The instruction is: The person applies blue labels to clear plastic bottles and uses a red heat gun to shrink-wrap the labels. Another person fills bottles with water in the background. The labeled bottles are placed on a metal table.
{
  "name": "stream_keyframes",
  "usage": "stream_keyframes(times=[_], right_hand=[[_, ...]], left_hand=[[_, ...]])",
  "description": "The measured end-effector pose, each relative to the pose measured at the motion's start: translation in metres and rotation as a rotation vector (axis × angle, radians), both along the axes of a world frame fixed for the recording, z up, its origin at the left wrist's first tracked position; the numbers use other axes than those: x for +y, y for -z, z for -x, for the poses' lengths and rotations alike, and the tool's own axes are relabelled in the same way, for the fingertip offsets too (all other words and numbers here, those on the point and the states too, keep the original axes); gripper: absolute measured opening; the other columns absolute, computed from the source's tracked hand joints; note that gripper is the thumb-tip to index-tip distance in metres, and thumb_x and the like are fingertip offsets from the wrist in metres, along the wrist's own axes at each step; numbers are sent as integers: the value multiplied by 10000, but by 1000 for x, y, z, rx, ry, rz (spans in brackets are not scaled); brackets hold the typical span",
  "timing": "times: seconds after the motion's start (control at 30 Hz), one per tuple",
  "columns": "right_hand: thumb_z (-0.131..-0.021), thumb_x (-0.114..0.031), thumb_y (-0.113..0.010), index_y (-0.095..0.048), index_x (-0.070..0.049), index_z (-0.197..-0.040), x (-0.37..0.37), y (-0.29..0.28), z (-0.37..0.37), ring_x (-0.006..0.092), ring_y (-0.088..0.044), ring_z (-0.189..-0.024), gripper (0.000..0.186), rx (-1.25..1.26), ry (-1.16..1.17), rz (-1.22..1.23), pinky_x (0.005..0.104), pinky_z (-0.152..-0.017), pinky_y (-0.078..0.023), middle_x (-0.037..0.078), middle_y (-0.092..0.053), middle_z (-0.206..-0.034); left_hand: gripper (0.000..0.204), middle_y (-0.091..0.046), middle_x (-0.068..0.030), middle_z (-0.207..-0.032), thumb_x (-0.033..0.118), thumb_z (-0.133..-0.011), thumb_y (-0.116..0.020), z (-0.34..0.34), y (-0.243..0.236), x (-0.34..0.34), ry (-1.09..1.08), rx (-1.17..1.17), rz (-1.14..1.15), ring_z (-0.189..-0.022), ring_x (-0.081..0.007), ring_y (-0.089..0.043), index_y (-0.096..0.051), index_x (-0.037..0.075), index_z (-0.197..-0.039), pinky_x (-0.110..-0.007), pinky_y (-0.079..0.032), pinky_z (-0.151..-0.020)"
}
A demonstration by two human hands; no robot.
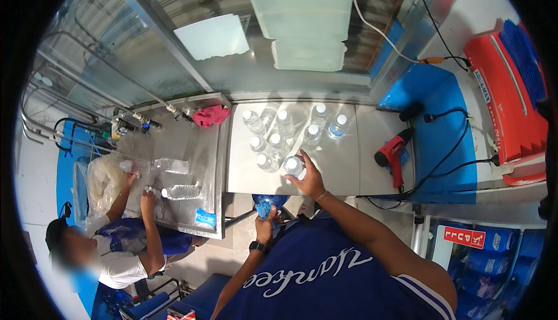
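Fingers of my right hand [309, 179] are wrapped round a clear plastic water bottle [293, 165] with a white cap, near the table's front edge. Several similar capped bottles [277, 142] stand upright just beyond it on the white table [331, 175]. Of these, one bottle [336, 128] at the right of the group wears a blue band. My left hand [265, 225], lower and in front of the table edge, is closed on small blue plastic labels [263, 208]; how many cannot be made out.
On the left, a co-worker [116, 244] handles bottles over a steel sink [200, 195] with taps, a pink cloth [210, 117] and a blue packet [206, 216]. A red heat gun [395, 156] with a black cord lies at the table's right. A red box [505, 93] hangs beyond.
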State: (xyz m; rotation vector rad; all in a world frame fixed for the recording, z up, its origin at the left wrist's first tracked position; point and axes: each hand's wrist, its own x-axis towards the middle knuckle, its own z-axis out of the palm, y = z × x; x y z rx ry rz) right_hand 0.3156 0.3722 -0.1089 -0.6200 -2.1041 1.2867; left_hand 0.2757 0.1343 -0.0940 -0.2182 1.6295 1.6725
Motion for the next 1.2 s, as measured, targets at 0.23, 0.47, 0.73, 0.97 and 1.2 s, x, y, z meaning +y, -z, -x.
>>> stream_keyframes(times=[0.23, 0.47, 0.73, 0.97, 1.2], right_hand=[[-803, -332, -886, -549, -19, -1419, 1, 17, 0, 351, -597, -1281, 768, -117, 13, -79, 411, -1086, -490, 188, -606, -1396], [-807, -353, -877, -547, -19, -1416, -5, 25, -5, 348, -610, -1270, 769, -80, 61, -102, 419, -1075, -498, 193, -618, -1384], [-807, -336, -877, -546, 17, -1392, 60, 56, -47, 365, -665, -1132, 759, -239, 326, -3, 417, -972, -550, 233, -648, -1281], [-772, -276, -916, -520, 22, -1414, 141, 44, -88, 329, -691, -1034, 811, -142, 574, 31, 433, -839, -582, 192, -676, -1204], [-834, -297, -890, -548, 26, -1390, 96, 39, -78, 252, -687, -1072, 728, -109, 708, -47, 346, -875, -567, 152, -683, -1249]], left_hand=[[295, -672, -21, -819, 353, -983, -756, 5, 10, 17, 79, 38, -19, -699, -113, -610, -676, 71, -957, -285, -501, -654], [274, -656, -17, -802, 335, -1001, -736, 5, 13, 28, 121, 49, -16, -679, -109, -587, -663, 76, -953, -278, -472, -628], [391, -683, -126, -1115, 168, -1006, -632, 4, -23, 42, 220, -309, -453, -1030, -259, -694, -553, 7, -1354, -409, -582, -945], [390, -714, -146, -1210, 128, -988, -722, 10, -55, 82, 305, -224, -435, -1101, -263, -713, -587, -1, -1331, -428, -595, -967], [236, -756, -94, -1045, 65, -931, -778, 17, -53, 114, 239, -98, -322, -917, -192, -738, -685, 7, -1140, -350, -613, -842]])
